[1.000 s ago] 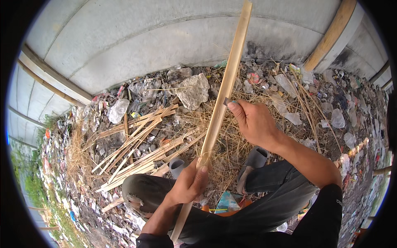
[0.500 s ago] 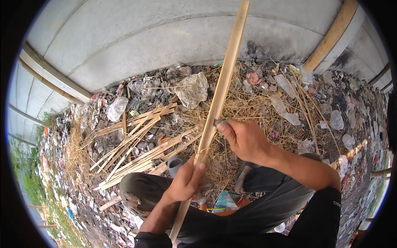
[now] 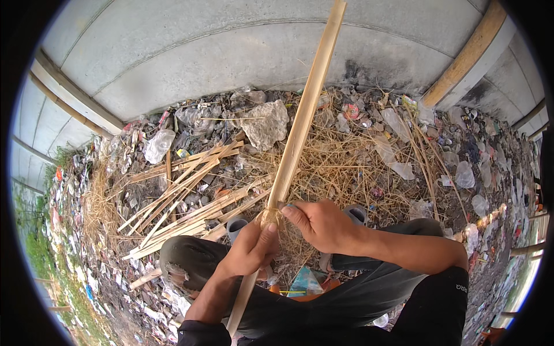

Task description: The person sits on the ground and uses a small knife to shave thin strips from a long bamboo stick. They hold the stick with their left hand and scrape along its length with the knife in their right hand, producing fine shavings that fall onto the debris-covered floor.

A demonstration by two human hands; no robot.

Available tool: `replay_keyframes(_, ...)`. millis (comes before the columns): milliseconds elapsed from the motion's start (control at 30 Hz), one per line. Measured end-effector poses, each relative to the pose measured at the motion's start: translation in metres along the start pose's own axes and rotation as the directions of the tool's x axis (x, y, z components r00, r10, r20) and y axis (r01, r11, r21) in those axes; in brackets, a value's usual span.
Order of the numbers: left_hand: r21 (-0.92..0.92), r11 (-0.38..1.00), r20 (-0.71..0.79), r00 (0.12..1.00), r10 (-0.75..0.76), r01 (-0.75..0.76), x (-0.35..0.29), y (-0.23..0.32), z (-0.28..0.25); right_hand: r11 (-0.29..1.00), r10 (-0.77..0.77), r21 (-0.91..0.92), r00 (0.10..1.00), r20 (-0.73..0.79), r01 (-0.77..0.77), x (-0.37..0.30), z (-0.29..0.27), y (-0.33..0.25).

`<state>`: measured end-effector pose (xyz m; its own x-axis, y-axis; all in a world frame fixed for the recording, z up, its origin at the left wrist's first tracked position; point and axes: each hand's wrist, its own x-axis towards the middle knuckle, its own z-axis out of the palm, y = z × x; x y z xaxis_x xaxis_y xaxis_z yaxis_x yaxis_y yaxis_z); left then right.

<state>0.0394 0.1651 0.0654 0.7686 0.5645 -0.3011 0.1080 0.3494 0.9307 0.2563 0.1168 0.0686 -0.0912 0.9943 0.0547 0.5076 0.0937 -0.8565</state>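
A long pale bamboo strip (image 3: 307, 112) slants from the top of the view down past my lap. My left hand (image 3: 251, 249) is wrapped round its lower part, thumb on top. My right hand (image 3: 325, 226) is closed just right of the strip and close to my left hand. A small dark blade edge (image 3: 281, 205) shows at its thumb, against the strip; the rest of the tool is hidden in the fist. Thin curled shavings (image 3: 268, 217) bunch on the strip between the two hands.
Split bamboo strips (image 3: 193, 222) lie heaped at the left. Straw-like shavings (image 3: 346, 155) cover the ground ahead, with a pale rock (image 3: 264, 126) behind them. Plastic litter (image 3: 158, 146) is strewn about. A grey concrete wall (image 3: 231, 52) with a bamboo pole (image 3: 464, 55) stands beyond.
My right hand has slid down the strip toward my left hand, bringing the blade along. Shavings now bunch more thickly between them. My left hand keeps its grip.
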Motion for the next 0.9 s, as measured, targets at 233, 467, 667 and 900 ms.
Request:
replay_keyframes(233,0.148,0.989,-0.032,0.999,0.021,-0.016,0.001,-0.02,-0.003,0.979,0.178,0.097,0.984,0.013,-0.178,0.026,-0.048,0.014)
replay_keyframes(467,0.467,0.884,-0.119,0.99,0.078,-0.013,0.009,-0.03,0.004,0.983,0.168,0.049,0.973,0.16,-0.178,0.013,-0.019,0.02)
replay_keyframes(667,0.335,0.941,-0.151,0.988,0.003,0.048,0.009,-0.026,0.001,0.997,-0.015,0.077,0.981,0.191,0.0,0.011,-0.024,0.027)
replay_keyframes(900,0.191,0.981,-0.09,0.996,0.0,0.017,0.006,-0.025,0.002,0.984,0.041,-0.174,0.999,-0.018,-0.044,0.02,-0.052,0.021)
